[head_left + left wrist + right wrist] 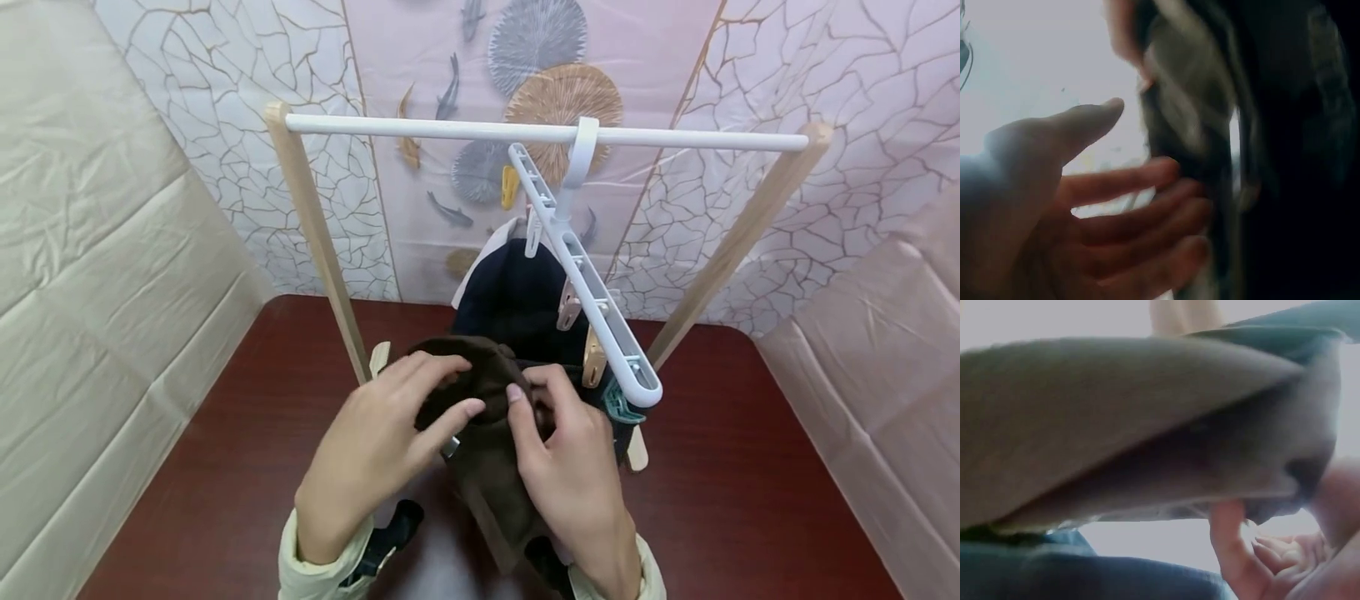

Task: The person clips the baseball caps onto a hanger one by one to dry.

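A dark brown cloth piece (pixel 487 475) with a rounded opening hangs between my hands, a small shiny metal piece (pixel 451 447) at its left side. My right hand (pixel 566 458) pinches its upper edge between thumb and fingers. Over the left of the opening is my left hand (pixel 378 442), fingers loosely bent and thumb apart; in the left wrist view, that hand (pixel 1116 231) shows a gap between thumb and fingers beside the cloth. Behind it hangs a navy cloth item (pixel 502 292) with a white edge, below a white clip hanger (pixel 641 387).
The hanger hooks over the white bar (pixel 435 128) of a wooden-legged rack. Several clips hang from it, among them a yellow clip (pixel 509 187) and a tan clip (pixel 594 358). A teal clip (pixel 618 404) is near its front end. The rack stands on a dark red table (pixel 735 500).
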